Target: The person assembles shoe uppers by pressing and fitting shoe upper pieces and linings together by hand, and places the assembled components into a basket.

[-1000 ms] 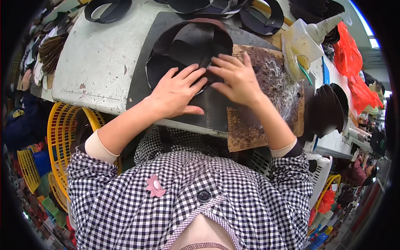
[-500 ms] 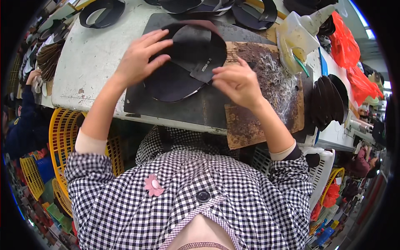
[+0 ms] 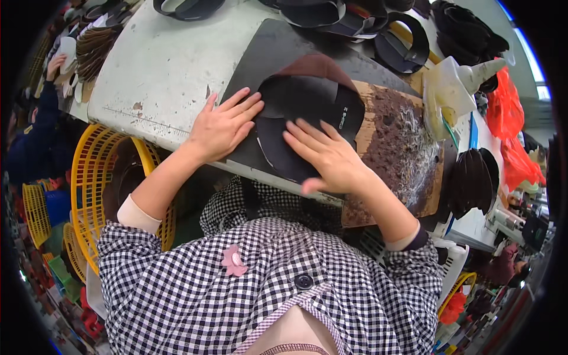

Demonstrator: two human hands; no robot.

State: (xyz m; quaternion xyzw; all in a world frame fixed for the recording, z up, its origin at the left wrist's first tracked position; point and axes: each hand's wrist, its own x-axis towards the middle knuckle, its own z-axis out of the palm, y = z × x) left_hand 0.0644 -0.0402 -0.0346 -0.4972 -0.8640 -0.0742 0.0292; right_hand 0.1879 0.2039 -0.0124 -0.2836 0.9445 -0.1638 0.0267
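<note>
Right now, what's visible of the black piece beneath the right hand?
The black piece looks thin and leathery, rounded, with overlapping panels, a brown far edge and pale markings at right. It lies on a dark mat. The right hand lies over it; the left hand is at its left edge, contact unclear.

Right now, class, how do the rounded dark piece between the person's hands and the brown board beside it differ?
The dark piece curves around its rim, while the brown board has straight edges. The dark piece looks mostly smooth; the brown board looks crusted and streaked white. Both lie over the black mat.
</note>
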